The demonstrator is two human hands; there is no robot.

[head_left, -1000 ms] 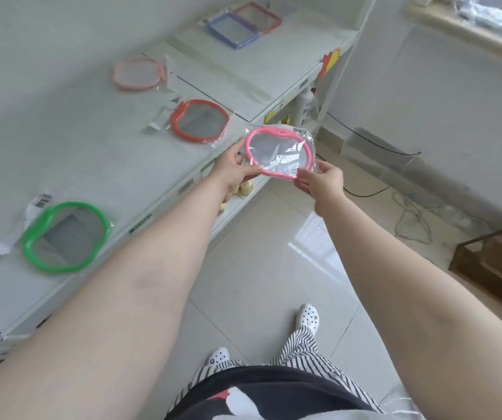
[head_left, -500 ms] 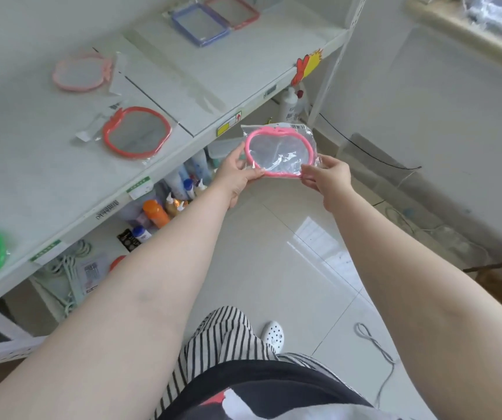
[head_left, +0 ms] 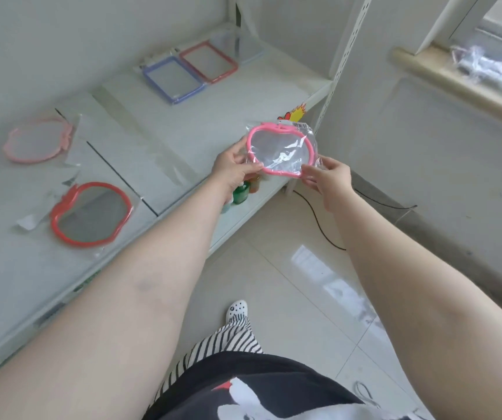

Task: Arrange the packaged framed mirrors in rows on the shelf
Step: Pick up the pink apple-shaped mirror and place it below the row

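Both hands gripping pink mirror (head_left: 281,150) edges

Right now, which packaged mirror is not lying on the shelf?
The bright pink apple-shaped mirror, held between the left hand and right hand; the others lie flat.

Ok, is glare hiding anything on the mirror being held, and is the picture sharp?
Head view: white glare streaks on the pink mirror's plastic wrap hide part of its glass; the shelf is evenly daylit; edges bow with wide-angle distortion; the near forearms look soft.
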